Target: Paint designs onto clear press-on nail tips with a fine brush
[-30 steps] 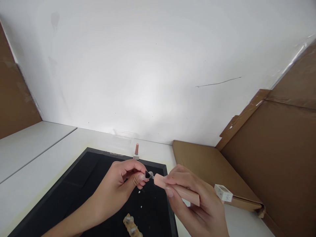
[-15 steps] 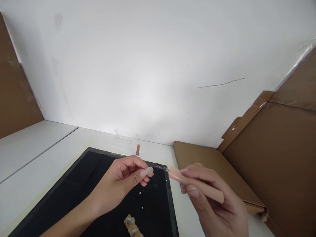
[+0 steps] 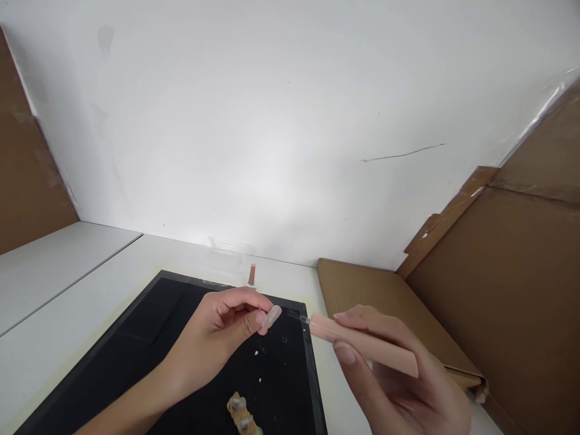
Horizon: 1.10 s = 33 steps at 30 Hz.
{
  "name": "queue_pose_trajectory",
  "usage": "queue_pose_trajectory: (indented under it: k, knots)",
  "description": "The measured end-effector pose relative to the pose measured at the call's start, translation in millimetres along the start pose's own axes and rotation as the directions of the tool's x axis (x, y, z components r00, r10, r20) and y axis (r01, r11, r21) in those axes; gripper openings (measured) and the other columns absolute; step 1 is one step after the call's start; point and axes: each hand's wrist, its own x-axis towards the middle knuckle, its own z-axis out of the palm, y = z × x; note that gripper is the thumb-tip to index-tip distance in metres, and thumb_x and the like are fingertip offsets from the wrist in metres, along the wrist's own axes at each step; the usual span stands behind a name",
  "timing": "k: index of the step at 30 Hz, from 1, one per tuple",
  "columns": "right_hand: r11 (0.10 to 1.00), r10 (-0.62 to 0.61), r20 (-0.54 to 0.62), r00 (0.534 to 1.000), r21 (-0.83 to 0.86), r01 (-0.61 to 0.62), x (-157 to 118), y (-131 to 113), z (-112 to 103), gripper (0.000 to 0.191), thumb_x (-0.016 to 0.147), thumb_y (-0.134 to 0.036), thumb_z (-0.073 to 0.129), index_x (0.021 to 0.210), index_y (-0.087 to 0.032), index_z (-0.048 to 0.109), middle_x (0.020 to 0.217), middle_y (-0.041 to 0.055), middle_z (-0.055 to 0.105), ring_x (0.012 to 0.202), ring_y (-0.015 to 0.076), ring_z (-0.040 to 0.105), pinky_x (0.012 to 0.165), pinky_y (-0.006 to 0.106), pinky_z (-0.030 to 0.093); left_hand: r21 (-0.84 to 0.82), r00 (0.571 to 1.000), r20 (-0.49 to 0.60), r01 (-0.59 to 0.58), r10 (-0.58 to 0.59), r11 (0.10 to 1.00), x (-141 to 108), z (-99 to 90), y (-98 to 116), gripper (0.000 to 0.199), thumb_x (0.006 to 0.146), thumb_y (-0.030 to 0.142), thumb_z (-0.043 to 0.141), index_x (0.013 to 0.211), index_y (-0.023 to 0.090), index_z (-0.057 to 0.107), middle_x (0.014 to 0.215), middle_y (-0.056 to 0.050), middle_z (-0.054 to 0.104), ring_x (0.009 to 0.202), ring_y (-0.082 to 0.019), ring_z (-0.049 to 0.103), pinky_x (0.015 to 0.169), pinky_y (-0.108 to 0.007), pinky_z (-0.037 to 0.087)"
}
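Note:
My left hand [image 3: 226, 326] pinches a pale, translucent false nail [image 3: 272, 318] between thumb and forefinger, over the right part of a black mat [image 3: 149, 350]. In my right hand [image 3: 399, 374] is a pink pen-shaped tool [image 3: 362, 344], gripped between thumb and fingers. A short clear tip juts from its left end and points at the false nail; a small gap lies between them. The far end of that tip is hard to make out against the dark mat. Behind my left hand stands a small bottle with a tall pinkish cap [image 3: 252, 275].
On the mat near me lies a yellowish strip [image 3: 243, 414] with clear pieces on it. White specks dot the mat. A flat cardboard box [image 3: 362, 284] rests at the right, beside brown cardboard walls [image 3: 521, 260]. A white wall [image 3: 249, 121] rises behind the table.
My right hand and the pink tool have shifted slightly right and down. The false nail is tilted more steeply in my left fingers.

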Motion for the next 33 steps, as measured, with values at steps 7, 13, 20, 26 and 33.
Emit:
queue_pose_trajectory:
  k: [7, 13, 20, 26, 33]
  knots:
    - [0.994, -0.105, -0.031, 0.994, 0.009, 0.106, 2.5, -3.8, 3.4, 0.028, 0.076, -0.003, 0.061, 0.097, -0.021, 0.061, 0.074, 0.0012, 0.061, 0.066, 0.016, 0.058, 0.054, 0.028, 0.048, -0.081, 0.997, 0.021, -0.071, 0.073, 0.994, -0.5, 0.9, 0.3, 0.006, 0.081, 0.019, 0.066, 0.079, 0.019, 0.072, 0.078, -0.001, 0.068, 0.072, -0.013, 0.06, 0.067, -0.023, 0.047]
    - [0.98, -0.196, 0.018, 0.98, 0.029, 0.195, 2.2, -2.3, 5.2, 0.032, 0.076, -0.002, 0.06, 0.102, -0.021, 0.06, 0.075, 0.0017, 0.063, 0.065, 0.0162, 0.058, 0.053, 0.028, 0.048, -0.029, 0.996, 0.028, -0.086, 0.087, 0.996, -0.5, 2.6, 0.9, 0.01, 0.08, 0.012, 0.065, 0.077, 0.019, 0.071, 0.075, 0.0, 0.065, 0.069, -0.011, 0.057, 0.064, -0.02, 0.046]
    - [0.985, -0.17, 0.108, 0.98, 0.04, 0.166, 4.9, 3.5, 6.1, 0.023, 0.08, -0.007, 0.059, 0.098, -0.021, 0.057, 0.069, -0.0002, 0.06, 0.063, 0.0145, 0.058, 0.051, 0.025, 0.046, 0.011, 0.996, 0.0, -0.086, 0.086, 0.996, 0.3, 2.1, -0.6, 0.008, 0.079, 0.013, 0.065, 0.076, 0.018, 0.07, 0.076, 0.0, 0.064, 0.07, -0.011, 0.056, 0.066, -0.021, 0.045]
    - [0.988, -0.143, 0.188, 0.972, 0.084, 0.13, 8.5, -3.1, 4.6, 0.016, 0.079, -0.008, 0.058, 0.088, -0.02, 0.057, 0.065, -0.001, 0.056, 0.054, 0.0124, 0.052, 0.046, 0.024, 0.041, -0.003, 0.996, -0.004, -0.085, 0.085, 0.996, 2.4, 1.3, 0.2, 0.007, 0.081, 0.016, 0.064, 0.078, 0.018, 0.07, 0.077, -0.001, 0.065, 0.073, -0.013, 0.059, 0.069, -0.022, 0.046]
    - [0.992, -0.103, 0.024, 0.994, 0.081, 0.101, 3.1, -2.5, 3.3, 0.024, 0.077, -0.004, 0.058, 0.093, -0.022, 0.059, 0.069, -0.0001, 0.059, 0.061, 0.0148, 0.056, 0.052, 0.027, 0.045, 0.1, 0.985, 0.007, -0.172, 0.172, 0.98, 0.7, 0.8, -2.6, 0.011, 0.082, 0.012, 0.062, 0.08, 0.02, 0.07, 0.078, 0.0, 0.066, 0.072, -0.012, 0.058, 0.066, -0.021, 0.046]
